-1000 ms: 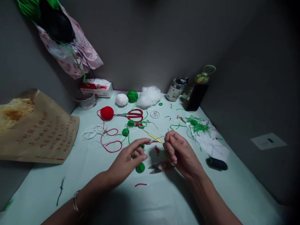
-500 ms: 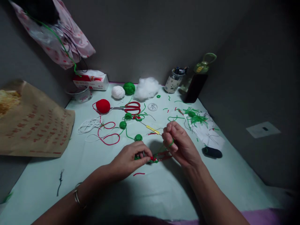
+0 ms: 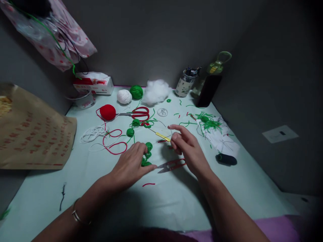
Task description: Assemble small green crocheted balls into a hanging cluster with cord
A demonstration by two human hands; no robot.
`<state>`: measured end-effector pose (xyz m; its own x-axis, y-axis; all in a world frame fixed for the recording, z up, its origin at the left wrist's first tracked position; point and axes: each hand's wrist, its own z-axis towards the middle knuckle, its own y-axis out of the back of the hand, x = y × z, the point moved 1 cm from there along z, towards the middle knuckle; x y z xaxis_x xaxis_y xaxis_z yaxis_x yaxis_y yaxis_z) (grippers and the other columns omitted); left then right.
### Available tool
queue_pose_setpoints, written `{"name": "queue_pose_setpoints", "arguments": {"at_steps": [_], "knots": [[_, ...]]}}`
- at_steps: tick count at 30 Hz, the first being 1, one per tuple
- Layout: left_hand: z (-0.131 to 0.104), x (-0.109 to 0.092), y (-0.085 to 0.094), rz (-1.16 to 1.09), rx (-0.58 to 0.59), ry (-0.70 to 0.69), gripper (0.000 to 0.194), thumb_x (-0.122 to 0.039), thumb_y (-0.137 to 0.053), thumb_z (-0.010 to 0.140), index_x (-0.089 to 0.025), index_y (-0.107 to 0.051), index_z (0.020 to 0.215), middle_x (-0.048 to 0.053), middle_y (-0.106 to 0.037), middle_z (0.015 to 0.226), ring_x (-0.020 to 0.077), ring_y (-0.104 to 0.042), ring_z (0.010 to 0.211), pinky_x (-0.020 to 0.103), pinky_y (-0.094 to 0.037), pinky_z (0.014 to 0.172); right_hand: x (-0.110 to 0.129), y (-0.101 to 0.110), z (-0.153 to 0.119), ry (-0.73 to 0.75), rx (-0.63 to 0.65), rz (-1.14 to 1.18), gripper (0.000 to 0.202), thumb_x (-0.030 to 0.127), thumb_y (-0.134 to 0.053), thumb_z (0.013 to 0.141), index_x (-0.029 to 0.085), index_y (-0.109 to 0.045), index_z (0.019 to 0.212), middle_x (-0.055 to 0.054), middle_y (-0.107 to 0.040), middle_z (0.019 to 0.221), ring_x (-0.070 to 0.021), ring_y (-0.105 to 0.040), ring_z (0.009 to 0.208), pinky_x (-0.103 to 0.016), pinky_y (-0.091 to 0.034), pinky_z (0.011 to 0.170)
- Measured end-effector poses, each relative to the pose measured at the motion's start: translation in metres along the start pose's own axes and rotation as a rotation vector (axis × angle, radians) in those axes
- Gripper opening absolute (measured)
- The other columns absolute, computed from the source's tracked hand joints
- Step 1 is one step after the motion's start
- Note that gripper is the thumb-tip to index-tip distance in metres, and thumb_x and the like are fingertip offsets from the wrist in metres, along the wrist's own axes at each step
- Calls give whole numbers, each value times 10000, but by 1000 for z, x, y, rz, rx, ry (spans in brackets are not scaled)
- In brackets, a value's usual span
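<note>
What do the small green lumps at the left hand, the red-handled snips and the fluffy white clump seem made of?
Small green lumps: probably matte yarn, given their uneven, fibrous surface.
Red-handled snips: grey blades look metallic, with a dull sheen; handles could be painted metal or plastic.
Fluffy white clump: likely matte fibre stuffing, given its wispy edges.
</note>
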<state>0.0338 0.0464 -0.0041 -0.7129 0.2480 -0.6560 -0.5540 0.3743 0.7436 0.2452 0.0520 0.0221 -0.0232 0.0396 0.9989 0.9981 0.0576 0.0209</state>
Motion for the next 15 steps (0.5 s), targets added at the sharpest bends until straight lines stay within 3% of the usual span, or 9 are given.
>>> {"name": "queue_pose_setpoints", "arguments": {"at_steps": [2,5,8,12,15], "knots": [[0,-1,-4,-4,15,10,207,-350,-602,857,-235,-446,928,37,-596,955,222,-557,822,341,-392,709,-3,-4,-1,76,37,-201,348,266,-507,980,262,-590,1318,39,-504,680,-126,-413,596,-257,-335,575],[0,1,-5,-37,23,15,141,-241,-533,850,-239,-456,968,31,-610,937,219,-574,824,332,-386,705,-9,-9,-3,196,124,-483,351,158,-431,966,236,-666,1215,-23,-619,848,-155,-535,731,-304,-416,712],[1,4,-5,-57,1,-11,164,-181,-510,826,-243,-479,975,18,-607,910,209,-570,816,322,-377,700,-16,-15,-5,290,258,-700,358,127,-401,968,214,-650,1210,-70,-633,958,-191,-582,860,-333,-443,794],[2,4,-4,-235,13,13,104,-174,-522,830,-231,-505,915,-3,-579,858,174,-538,775,307,-389,712,-25,-22,-8,369,405,-927,322,128,-446,964,211,-607,1232,-80,-598,949,-208,-541,860,-325,-427,745],[2,2,-4,-512,77,37,102,-175,-552,828,-216,-531,919,-13,-550,831,156,-517,781,291,-413,731,-30,-24,-6,387,414,-1004,241,158,-467,983,195,-638,1149,-71,-570,907,-200,-513,815,-310,-386,678]]}}
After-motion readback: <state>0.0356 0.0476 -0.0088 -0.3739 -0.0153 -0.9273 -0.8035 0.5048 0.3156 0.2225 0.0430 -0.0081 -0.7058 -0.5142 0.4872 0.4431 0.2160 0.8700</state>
